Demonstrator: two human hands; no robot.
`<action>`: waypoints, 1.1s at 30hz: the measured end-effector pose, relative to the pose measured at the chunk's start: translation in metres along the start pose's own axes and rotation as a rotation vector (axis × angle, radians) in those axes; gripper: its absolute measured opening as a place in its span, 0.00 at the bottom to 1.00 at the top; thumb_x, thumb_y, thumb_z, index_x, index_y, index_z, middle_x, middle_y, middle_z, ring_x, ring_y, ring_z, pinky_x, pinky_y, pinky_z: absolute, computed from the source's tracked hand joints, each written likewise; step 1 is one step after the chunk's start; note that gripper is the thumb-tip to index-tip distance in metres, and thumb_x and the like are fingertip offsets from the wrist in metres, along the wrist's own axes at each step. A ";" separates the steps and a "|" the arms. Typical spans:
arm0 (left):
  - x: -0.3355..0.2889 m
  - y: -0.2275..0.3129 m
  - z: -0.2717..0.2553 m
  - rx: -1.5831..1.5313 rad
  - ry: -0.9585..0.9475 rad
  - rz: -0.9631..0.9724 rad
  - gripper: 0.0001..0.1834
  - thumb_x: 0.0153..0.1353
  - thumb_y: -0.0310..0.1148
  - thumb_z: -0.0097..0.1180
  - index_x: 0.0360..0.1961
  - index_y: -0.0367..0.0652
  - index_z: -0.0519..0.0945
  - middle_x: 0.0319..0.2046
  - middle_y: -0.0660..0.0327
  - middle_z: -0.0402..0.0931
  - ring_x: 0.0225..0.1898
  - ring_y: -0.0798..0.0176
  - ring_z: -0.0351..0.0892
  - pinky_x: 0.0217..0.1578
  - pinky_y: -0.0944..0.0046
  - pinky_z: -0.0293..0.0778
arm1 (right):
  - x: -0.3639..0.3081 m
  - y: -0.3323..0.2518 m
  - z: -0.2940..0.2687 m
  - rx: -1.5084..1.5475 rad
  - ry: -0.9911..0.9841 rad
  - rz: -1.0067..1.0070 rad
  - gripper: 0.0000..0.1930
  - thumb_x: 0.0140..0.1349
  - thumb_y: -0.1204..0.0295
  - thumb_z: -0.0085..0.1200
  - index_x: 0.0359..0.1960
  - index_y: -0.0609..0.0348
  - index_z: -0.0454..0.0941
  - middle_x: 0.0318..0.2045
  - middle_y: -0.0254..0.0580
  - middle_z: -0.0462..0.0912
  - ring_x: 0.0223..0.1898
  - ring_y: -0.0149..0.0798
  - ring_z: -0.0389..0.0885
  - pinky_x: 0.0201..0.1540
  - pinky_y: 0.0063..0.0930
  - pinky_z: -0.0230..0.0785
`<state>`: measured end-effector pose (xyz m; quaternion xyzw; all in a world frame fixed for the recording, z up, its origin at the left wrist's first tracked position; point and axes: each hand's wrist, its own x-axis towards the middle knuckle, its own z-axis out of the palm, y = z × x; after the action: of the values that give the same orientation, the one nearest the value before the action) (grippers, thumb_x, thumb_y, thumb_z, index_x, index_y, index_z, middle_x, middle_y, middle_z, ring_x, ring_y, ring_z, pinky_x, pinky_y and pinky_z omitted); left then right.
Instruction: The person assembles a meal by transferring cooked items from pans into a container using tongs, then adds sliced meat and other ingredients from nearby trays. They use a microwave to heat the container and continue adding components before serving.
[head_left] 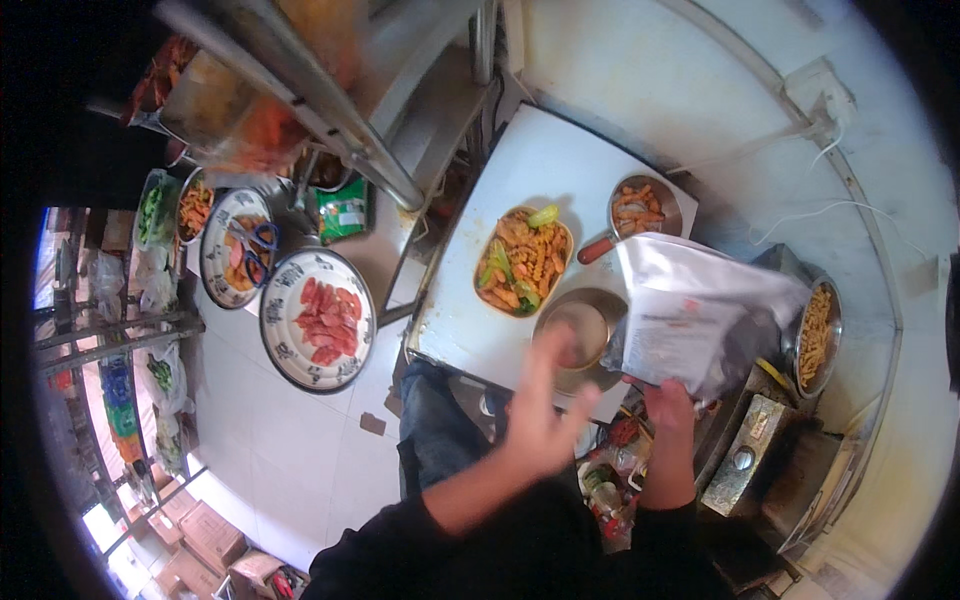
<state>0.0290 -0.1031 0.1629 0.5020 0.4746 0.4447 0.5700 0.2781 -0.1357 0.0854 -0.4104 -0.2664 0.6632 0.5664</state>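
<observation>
My right hand grips the lower edge of a large silver foil bag, which leans over the white tabletop. My left hand is raised in front of a metal bowl and blurred by motion. Its fingers are stretched out, the thumb stands apart, and nothing is in it. Something pale lies in that bowl, partly behind the fingers. Beyond it, an oblong food container holds spiral fries, browned pieces and green leaves. A small pan with a reddish-brown handle contains browned sausage-like pieces.
At the left are an enamel plate of sliced red meat and another plate with blue-handled scissors. A metal rack rises at the upper left. On the right stand a bowl of fries and a stove.
</observation>
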 end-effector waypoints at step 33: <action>0.035 -0.079 0.001 -0.441 -0.043 -0.134 0.52 0.49 0.19 0.44 0.79 0.35 0.41 0.78 0.49 0.48 0.79 0.52 0.44 0.76 0.55 0.40 | 0.071 -0.013 0.009 -0.305 0.074 0.202 0.30 0.64 0.73 0.62 0.67 0.58 0.66 0.50 0.48 0.83 0.41 0.43 0.87 0.27 0.34 0.84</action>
<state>0.0377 -0.0769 0.0807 0.3419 0.3861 0.4880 0.7042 0.2764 -0.0632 0.0835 -0.5405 -0.3003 0.6528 0.4376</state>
